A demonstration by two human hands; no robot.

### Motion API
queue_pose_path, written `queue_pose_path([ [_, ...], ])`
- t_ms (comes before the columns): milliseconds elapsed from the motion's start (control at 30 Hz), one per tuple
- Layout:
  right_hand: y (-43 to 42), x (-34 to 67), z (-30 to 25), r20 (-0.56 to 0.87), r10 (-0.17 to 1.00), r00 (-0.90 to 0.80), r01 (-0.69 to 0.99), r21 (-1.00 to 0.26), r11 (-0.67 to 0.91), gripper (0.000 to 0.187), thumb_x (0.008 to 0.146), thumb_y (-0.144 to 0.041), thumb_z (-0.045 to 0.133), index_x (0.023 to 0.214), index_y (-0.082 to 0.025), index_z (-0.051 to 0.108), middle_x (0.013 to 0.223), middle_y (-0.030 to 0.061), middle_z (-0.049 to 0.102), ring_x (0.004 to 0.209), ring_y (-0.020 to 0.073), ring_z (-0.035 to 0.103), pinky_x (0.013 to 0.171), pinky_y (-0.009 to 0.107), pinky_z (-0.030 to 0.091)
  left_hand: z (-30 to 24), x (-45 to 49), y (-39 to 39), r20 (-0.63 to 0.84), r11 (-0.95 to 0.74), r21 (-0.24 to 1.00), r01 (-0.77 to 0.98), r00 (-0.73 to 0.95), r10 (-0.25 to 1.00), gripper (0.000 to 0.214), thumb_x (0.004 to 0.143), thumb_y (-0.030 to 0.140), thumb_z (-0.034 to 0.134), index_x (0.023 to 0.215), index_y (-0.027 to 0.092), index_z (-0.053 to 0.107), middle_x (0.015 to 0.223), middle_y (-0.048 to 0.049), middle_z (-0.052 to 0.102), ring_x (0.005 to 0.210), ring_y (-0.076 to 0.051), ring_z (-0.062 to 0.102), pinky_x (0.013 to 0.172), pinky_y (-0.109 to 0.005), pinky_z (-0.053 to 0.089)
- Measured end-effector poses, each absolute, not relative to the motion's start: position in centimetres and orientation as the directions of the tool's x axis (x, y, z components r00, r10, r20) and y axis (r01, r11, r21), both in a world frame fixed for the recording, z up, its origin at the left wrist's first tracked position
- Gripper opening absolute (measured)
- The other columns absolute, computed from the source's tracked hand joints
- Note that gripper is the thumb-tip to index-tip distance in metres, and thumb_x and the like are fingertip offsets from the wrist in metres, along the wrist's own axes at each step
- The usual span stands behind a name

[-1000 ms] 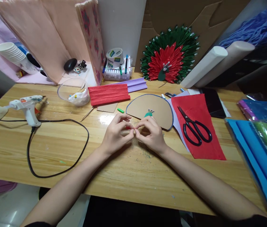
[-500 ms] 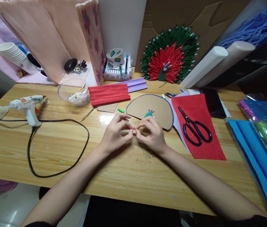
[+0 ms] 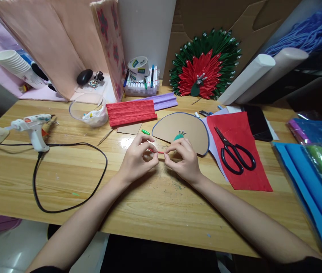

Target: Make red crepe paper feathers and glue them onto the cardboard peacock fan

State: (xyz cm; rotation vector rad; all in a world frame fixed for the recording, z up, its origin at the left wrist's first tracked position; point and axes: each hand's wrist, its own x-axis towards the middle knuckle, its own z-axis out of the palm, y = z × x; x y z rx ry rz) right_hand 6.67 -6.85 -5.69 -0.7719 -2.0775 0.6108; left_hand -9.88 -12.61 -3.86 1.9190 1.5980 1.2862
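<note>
Both my hands meet over the middle of the wooden table [image 3: 155, 212]. My left hand [image 3: 137, 159] and my right hand [image 3: 184, 160] pinch the two ends of a thin rolled red paper strip [image 3: 157, 152] between fingertips. Just behind my right hand lies a brown cardboard half-disc [image 3: 182, 127] with a blue edge and a small green bird figure [image 3: 179, 136] at its base. A folded pack of red crepe paper [image 3: 131, 112] lies behind my left hand.
Black scissors [image 3: 235, 153] rest on a red paper sheet [image 3: 242, 167] at right. A white glue gun [image 3: 32, 127] with a black looping cord [image 3: 72, 174] sits at left. A glass bowl [image 3: 88, 110], marker box [image 3: 141, 85], finished red-green fan ornament [image 3: 205, 66] and blue paper rolls [image 3: 311, 170] surround.
My hands have drawn slightly apart, and more of the thin red strip shows between the fingertips. Nothing else on the table has moved.
</note>
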Motion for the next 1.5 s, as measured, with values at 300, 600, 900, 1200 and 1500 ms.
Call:
queue_pose_path([
  [300, -6.82, 6.77, -5.71, 0.555, 0.693, -0.461, 0.289, -0.644, 0.708, 0.010, 0.072, -0.013, 0.062, 0.078, -0.021, 0.059, 0.077, 0.0017, 0.055, 0.076, 0.0181, 0.052, 0.071, 0.035, 0.042, -3.92, -9.72, -12.40, -0.029, 0.056, 0.961, 0.272, -0.105, 0.994, 0.014, 0.083, 0.028, 0.050, 0.085, 0.016, 0.055, 0.075, -0.0021, 0.058, 0.062, -0.010, 0.054, 0.055, -0.023, 0.046],
  [600, -6.84, 6.85, -6.06, 0.433, 0.762, -0.481, 0.203, -0.791, 0.577, 0.014, 0.075, -0.017, 0.059, 0.087, -0.022, 0.054, 0.081, 0.0016, 0.056, 0.075, 0.0171, 0.054, 0.069, 0.033, 0.045, -4.03, -9.45, -12.39, 0.014, -0.002, 0.992, 0.124, -0.088, 0.996, 0.013, 0.080, 0.023, 0.055, 0.091, 0.016, 0.056, 0.082, -0.0047, 0.060, 0.073, -0.013, 0.059, 0.063, -0.026, 0.051],
  [900, -6.50, 6.56, -6.32, 0.181, 0.808, -0.560, -0.016, -0.978, 0.208, 0.008, 0.080, -0.021, 0.057, 0.085, -0.021, 0.051, 0.079, 0.0003, 0.055, 0.074, 0.0124, 0.056, 0.067, 0.026, 0.048, -3.84, -9.44, -12.76, 0.135, -0.104, 0.938, 0.330, -0.073, 0.988, 0.010, 0.081, 0.019, 0.053, 0.091, 0.019, 0.054, 0.085, -0.0030, 0.060, 0.075, -0.011, 0.059, 0.065, -0.023, 0.050],
  [1200, -6.15, 6.69, -6.61, 0.198, 0.820, -0.537, -0.013, -0.974, 0.227, 0.003, 0.080, -0.020, 0.057, 0.083, -0.020, 0.057, 0.079, 0.0009, 0.059, 0.075, 0.0132, 0.058, 0.068, 0.027, 0.048, -3.52, -9.66, -12.80, 0.156, -0.131, 0.927, 0.352, -0.044, 0.987, 0.004, 0.079, 0.015, 0.054, 0.081, 0.017, 0.056, 0.079, -0.0018, 0.060, 0.074, -0.011, 0.058, 0.067, -0.024, 0.051],
  [1500, -6.20, 6.68, -6.23, 0.195, 0.808, -0.556, 0.001, -0.972, 0.235, 0.007, 0.080, -0.021, 0.058, 0.085, -0.020, 0.063, 0.084, 0.0032, 0.063, 0.079, 0.0154, 0.061, 0.073, 0.031, 0.051, -3.69, -9.74, -12.69, 0.192, -0.161, 0.906, 0.392, -0.039, 0.981, 0.010, 0.079, 0.017, 0.056, 0.085, 0.019, 0.064, 0.085, -0.0054, 0.066, 0.079, -0.015, 0.062, 0.071, -0.030, 0.053],
])
